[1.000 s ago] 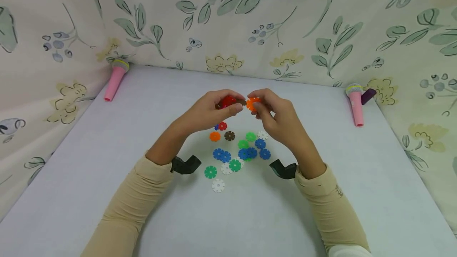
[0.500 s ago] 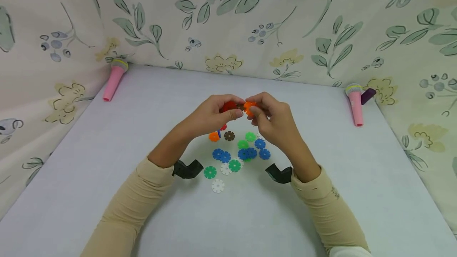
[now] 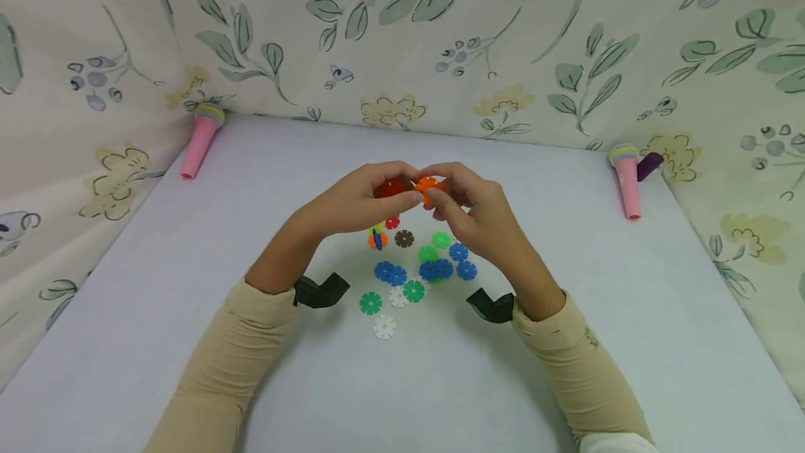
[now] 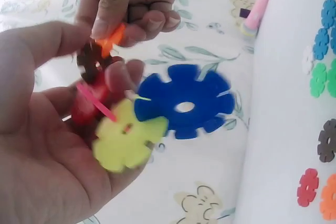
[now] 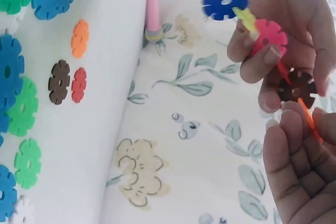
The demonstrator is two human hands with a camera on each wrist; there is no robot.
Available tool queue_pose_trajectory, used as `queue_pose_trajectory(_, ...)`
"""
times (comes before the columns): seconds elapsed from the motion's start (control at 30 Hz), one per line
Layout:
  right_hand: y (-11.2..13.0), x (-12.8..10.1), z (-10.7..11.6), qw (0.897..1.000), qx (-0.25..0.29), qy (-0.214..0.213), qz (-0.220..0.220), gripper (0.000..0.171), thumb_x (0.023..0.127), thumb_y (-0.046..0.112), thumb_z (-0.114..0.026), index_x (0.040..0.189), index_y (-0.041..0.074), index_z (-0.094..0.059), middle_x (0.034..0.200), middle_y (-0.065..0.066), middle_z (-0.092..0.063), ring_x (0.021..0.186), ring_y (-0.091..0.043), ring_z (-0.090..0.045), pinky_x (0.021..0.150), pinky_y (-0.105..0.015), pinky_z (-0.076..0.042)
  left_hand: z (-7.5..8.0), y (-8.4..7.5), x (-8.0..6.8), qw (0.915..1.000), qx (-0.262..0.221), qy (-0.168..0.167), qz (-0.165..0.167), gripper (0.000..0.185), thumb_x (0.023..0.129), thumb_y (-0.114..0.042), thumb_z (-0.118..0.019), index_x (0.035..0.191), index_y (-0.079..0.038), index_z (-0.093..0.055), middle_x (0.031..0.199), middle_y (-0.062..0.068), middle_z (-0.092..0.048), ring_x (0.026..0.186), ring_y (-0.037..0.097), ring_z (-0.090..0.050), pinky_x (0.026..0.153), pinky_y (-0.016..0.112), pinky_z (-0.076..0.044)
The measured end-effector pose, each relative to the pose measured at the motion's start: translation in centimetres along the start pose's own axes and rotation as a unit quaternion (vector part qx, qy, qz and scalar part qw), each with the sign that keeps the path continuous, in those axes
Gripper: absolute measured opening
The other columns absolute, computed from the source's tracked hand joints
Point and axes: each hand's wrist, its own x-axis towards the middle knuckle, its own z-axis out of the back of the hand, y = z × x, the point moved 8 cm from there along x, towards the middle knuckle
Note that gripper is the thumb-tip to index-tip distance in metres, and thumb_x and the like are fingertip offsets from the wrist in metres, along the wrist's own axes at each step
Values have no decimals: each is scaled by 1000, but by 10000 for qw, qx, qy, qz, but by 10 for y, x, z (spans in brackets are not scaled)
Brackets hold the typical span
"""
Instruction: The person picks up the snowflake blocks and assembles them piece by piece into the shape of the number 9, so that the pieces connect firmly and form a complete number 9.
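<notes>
A linked chain of notched discs point(image 4: 160, 103) is held above the white table point(image 3: 478, 383), the left hand point(image 3: 352, 201) curled round it. The right hand point(image 3: 474, 207) pinches an orange disc point(image 3: 426, 186) against the chain's brown disc point(image 5: 302, 81). From the hands, loose discs point(image 3: 414, 291) lie toward six o'clock, pink microphones point(image 3: 201, 142) at nine and three.

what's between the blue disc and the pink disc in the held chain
A yellow disc lies between the blue disc and the pink disc; both wrist views show it.
</notes>
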Motion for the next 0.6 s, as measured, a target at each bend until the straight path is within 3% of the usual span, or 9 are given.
queue_pose_trajectory(0.17,-11,0,4,9980,-472,230,-362,33,97,4,-65,129,-1,-57,93,-8,-71,75,-15,-65,70,-31,-57,2,3,2,9994,-312,-160,43,21,101,-12,-51,120,-7,-60,109,9,-64,87,32,-63,76,41,-56)
queue_pose_trajectory(0.3,-29,-4,4,9888,-853,911,-822,20,97,7,-65,116,2,-66,96,-7,-70,84,-18,-64,74,-35,-56,8,8,3,9979,-419,-455,193,18,103,-13,-51,116,-6,-61,104,11,-62,87,31,-62,77,39,-54)
queue_pose_trajectory(0.43,-52,-11,-12,9660,-1122,1923,-1312,13,95,4,-67,107,5,-72,93,-4,-69,83,-18,-61,72,-34,-54,15,9,2,9962,-342,-768,216,18,103,-19,-55,113,-7,-64,100,12,-63,87,27,-61,75,37,-52)
queue_pose_trajectory(0.6,-82,-24,-42,9265,-1278,3008,-1862,9,93,7,-71,101,7,-75,88,-1,-67,79,-19,-58,71,-33,-53,19,6,0,9943,-140,-1054,65,18,100,-23,-63,108,-9,-70,101,5,-68,88,22,-63,69,40,-53)
